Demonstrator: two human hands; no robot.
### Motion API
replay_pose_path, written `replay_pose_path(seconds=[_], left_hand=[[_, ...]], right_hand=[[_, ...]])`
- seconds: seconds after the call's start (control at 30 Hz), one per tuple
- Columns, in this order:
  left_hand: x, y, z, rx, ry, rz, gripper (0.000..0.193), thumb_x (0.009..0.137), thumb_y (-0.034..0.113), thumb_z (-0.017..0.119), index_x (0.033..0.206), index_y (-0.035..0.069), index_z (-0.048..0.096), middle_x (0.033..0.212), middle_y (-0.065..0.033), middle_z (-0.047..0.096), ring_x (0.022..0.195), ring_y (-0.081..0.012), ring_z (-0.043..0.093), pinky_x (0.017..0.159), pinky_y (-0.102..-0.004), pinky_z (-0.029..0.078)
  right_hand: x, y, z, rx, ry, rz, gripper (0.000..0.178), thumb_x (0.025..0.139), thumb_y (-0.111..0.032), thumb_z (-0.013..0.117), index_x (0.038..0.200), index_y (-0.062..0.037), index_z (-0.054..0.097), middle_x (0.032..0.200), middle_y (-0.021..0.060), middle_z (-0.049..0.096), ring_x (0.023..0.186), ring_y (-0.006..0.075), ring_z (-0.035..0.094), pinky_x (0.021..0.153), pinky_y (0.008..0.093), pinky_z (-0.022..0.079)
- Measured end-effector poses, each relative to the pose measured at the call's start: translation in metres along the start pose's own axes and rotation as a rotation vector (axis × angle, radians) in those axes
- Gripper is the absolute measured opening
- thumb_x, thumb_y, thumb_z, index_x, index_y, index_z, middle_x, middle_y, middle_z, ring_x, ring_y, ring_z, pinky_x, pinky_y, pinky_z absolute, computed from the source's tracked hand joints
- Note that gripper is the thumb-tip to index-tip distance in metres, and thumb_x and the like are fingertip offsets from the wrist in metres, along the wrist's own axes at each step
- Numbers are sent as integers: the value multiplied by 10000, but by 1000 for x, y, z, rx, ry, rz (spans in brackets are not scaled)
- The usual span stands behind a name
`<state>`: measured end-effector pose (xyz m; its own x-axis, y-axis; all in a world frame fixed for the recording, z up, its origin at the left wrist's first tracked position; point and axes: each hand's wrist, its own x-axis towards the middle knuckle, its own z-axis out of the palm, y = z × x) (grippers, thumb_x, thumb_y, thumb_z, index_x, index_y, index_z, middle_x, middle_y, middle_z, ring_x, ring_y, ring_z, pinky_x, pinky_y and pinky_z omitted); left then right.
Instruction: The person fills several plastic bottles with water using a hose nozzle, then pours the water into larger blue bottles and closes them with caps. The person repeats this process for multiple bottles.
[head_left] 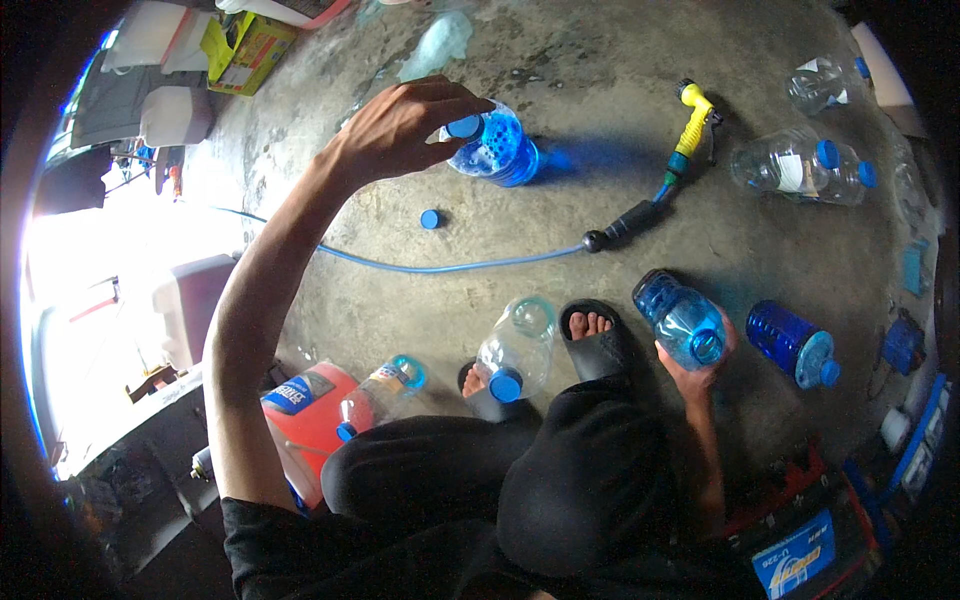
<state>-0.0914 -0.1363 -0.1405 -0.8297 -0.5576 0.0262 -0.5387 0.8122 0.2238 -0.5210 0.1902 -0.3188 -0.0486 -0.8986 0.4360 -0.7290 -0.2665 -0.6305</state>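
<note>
My left hand (405, 130) reaches far forward, its thumb and fingers closed around the capped top of a clear bottle of bright blue liquid (505, 150). That bottle stands on the concrete floor, with a blue cap (465, 127) between the fingers. Low on the right, my right hand (705, 370) grips a blue-tinted bottle (680, 318) near its uncapped mouth; part of this hand is hidden behind the bottle. A loose blue cap (430, 218) lies on the floor. Beside the right hand is a capped dark blue bottle (785, 335).
A blue hose (450, 268) with a yellow spray nozzle (692, 130) crosses the floor. Clear capped bottles (785, 165) lie at the right. Near my sandalled feet are a clear bottle (520, 345), a smaller bottle (375, 400) and a jug of pink-red liquid (320, 395).
</note>
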Motion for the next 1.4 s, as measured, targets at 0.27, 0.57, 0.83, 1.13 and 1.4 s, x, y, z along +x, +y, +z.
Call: replay_pose_path(seconds=[0.27,0.57,0.83,1.13,1.4], left_hand=[[13,-2,15,45,-114,-80,565,766,147,795,1321,107,696,1198,-121,706,1040,-313,728,864,-401,635],[44,23,8,98,-177,4,450,664,88,814,1091,43,680,1009,-129,660,904,-340,709,746,-440,603],[120,112,-52,224,-250,316,515,693,94,823,1190,61,690,1131,-166,682,982,-352,716,812,-447,615],[251,229,2,269,-68,749,643,789,265,921,1364,149,655,1273,-147,691,1097,-310,718,937,-425,640],[332,321,114,161,22,869,544,717,335,945,1197,201,726,1270,-98,702,1158,-334,709,942,-474,622]], right_hand=[[0,-6,-11,9,-76,78,1237,624,-178,1026,1594,-7,277,1516,228,487,1378,402,514,1187,534,420],[-110,9,-33,184,-176,613,1376,682,-425,990,1692,-48,135,1630,277,336,1461,417,439,1198,556,407],[-223,25,-69,-187,-376,735,1131,802,-485,907,1646,-48,292,1601,256,409,1449,407,460,1189,565,406],[-192,15,-75,-110,-325,895,1083,826,-529,866,1626,-36,328,1582,273,425,1440,435,462,1186,572,399],[-231,38,-57,50,-23,813,1103,815,-458,899,1642,-33,305,1562,262,433,1432,398,466,1186,554,393]])
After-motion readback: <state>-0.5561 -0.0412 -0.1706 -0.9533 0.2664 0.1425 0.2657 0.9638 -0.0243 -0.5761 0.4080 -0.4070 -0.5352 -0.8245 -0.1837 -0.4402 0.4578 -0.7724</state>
